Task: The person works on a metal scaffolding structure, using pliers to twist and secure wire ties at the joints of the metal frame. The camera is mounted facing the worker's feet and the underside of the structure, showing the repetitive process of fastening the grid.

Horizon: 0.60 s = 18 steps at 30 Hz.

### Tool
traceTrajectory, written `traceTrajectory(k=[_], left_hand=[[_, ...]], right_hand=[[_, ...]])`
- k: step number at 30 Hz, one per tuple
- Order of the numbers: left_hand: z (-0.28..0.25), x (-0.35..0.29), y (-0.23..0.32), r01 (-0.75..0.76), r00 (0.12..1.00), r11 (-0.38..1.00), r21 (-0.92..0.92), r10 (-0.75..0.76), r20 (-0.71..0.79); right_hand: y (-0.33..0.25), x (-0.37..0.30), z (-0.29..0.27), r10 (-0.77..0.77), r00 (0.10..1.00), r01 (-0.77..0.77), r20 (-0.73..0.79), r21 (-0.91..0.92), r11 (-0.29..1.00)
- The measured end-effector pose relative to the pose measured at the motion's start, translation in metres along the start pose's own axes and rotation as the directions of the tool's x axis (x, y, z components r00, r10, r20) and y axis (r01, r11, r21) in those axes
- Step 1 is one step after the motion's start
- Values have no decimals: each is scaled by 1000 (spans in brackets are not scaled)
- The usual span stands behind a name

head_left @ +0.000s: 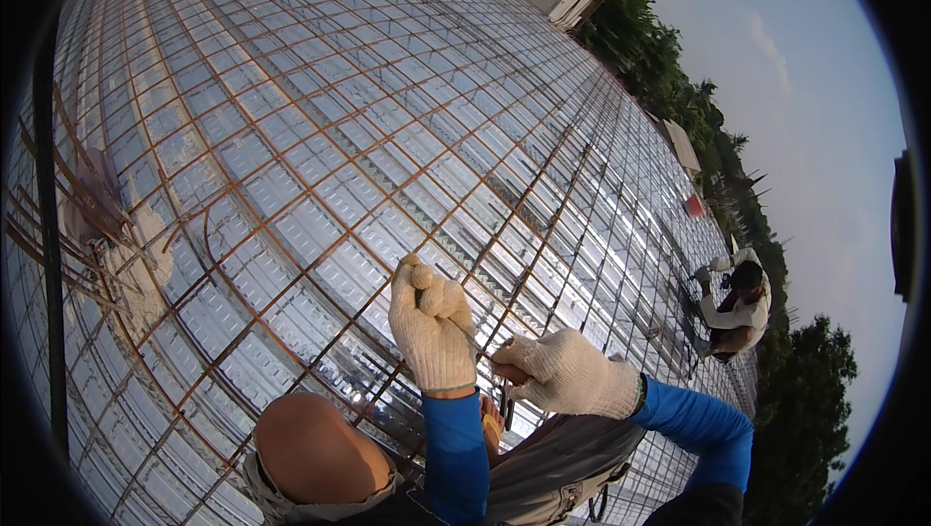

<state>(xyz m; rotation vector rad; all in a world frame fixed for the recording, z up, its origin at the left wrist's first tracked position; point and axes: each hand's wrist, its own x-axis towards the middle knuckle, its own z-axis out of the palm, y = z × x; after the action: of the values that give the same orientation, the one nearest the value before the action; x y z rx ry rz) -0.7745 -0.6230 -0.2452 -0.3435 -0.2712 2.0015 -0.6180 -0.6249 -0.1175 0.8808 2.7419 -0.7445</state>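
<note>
My left hand (432, 322), in a cream knit glove, is raised over the rebar mesh (347, 231) with its fingers curled closed; what they pinch, if anything, I cannot make out. Just right of it, my right hand (577, 376), gloved too, is closed with the knuckles up. A brownish tip shows at its front, and a thin dark piece (507, 400) hangs below it, too small to name. Both forearms wear blue sleeves. The rusty bars cross in a grid above shiny ribbed metal decking (335, 269).
My bare knee (315, 448) and a foot (492, 424) are close below my hands. Bent bars (73, 187) stick up at the left beside a rough concrete patch (141, 274). A co-worker (742, 303) crouches on the mesh at the right; trees (669, 61) stand beyond the edge.
</note>
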Motion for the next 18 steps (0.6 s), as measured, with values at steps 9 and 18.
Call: traceTrajectory(k=[9,18], left_hand=[[16,6,-4,-382,801,759,528,556,-220],[23,-4,-11,-332,836,811,481,489,-249]], right_hand=[[-28,9,-8,85,994,-40,72,-484,874],[-16,19,17,157,974,-188,-162,-195,963]])
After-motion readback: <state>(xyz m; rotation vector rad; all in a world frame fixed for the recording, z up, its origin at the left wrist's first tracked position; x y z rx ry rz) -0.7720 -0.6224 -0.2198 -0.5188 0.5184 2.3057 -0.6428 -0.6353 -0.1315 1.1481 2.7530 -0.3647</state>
